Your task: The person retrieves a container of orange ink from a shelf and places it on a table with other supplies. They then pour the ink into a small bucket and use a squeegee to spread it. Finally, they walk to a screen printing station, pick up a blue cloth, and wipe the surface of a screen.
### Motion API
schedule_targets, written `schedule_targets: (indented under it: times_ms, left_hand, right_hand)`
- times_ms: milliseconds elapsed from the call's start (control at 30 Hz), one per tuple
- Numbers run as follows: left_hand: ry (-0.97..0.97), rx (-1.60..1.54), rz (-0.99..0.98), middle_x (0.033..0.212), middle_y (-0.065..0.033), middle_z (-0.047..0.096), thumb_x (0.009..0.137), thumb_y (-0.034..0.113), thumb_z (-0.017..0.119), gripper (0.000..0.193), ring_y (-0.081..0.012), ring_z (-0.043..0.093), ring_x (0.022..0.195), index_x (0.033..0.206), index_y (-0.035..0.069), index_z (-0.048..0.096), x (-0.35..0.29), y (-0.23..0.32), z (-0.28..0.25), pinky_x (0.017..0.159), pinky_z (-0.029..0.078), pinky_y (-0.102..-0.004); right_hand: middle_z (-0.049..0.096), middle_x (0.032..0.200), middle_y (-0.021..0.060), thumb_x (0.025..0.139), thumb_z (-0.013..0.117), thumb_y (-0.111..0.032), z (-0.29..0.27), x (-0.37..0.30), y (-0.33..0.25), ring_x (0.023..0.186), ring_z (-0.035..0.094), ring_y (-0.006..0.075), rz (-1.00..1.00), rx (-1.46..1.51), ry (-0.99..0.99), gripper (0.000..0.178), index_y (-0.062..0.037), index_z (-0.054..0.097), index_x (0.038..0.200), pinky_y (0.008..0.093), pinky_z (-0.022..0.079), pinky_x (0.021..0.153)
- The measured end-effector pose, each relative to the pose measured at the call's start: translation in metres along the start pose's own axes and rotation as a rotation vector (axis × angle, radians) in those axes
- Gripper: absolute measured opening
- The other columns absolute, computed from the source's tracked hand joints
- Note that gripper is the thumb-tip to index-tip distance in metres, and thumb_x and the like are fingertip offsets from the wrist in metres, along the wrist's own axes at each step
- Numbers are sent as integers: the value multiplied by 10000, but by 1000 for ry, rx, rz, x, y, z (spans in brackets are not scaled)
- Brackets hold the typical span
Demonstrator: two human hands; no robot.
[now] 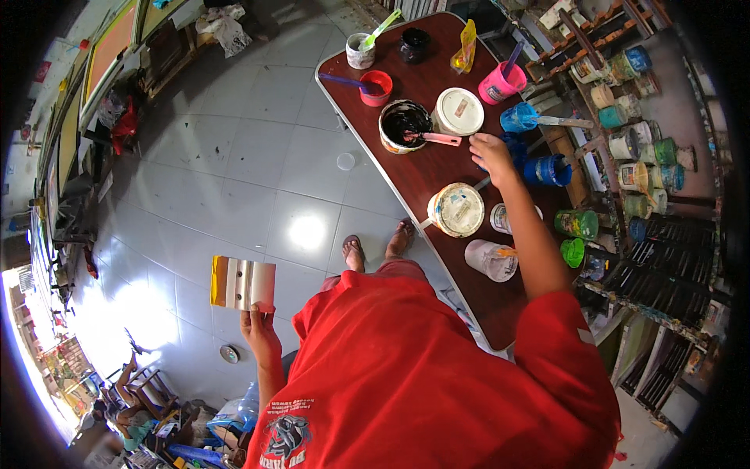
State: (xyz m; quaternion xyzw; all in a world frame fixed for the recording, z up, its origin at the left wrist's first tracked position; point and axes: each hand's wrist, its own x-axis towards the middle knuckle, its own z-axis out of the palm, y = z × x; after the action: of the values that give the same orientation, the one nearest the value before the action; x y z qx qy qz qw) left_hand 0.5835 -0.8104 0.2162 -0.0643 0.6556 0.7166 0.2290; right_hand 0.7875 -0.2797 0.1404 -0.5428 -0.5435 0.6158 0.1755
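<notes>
In my left hand (262, 334), at the lower left over the floor, a wide squeegee (244, 284) is gripped by its lower right corner. It has a silvery metal body with two dark holes and a yellow-orange strip along its left edge. My right hand (491, 154) reaches over the table with curled fingers; what they hold, if anything, is hidden. Beside it are a white lidded tub (459, 112) and dark blue pots (548, 170). Just left of that hand, a pink-handled spatula (437, 138) rests in an uncovered tub of black ink (404, 125).
The brown table (367, 168) also bears a stained lidded tub (457, 210), a red cup (376, 88), a pink cup (501, 83), a light blue cup (517, 118) and a green pot (576, 224). Shelves with several paint-smeared pots (624, 144) stand at right. Grey tiled floor (234, 168) lies left.
</notes>
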Motion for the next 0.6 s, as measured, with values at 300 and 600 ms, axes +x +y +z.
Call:
schedule_targets:
  times_ms: [300, 600]
  left_hand:
    - [-56, -67, -2, 951, -63, 565, 907, 169, 511, 229, -142, 554, 847, 1055, -5, 530, 23, -13, -17, 756, 477, -288]
    - [-42, -76, 3, 961, -62, 565, 907, 172, 509, 243, -147, 562, 842, 1072, -6, 525, 24, -22, -62, 765, 476, -292]
  right_hand:
    - [605, 990, 117, 682, 624, -35, 17, -73, 27, 957, 552, 306, -712, -1104, -186, 281, -52, 611, 962, 389, 444, 841]
    - [589, 949, 81, 673, 635, -30, 33, -77, 26, 968, 521, 273, -799, -1326, -315, 284, -76, 616, 953, 373, 424, 859]
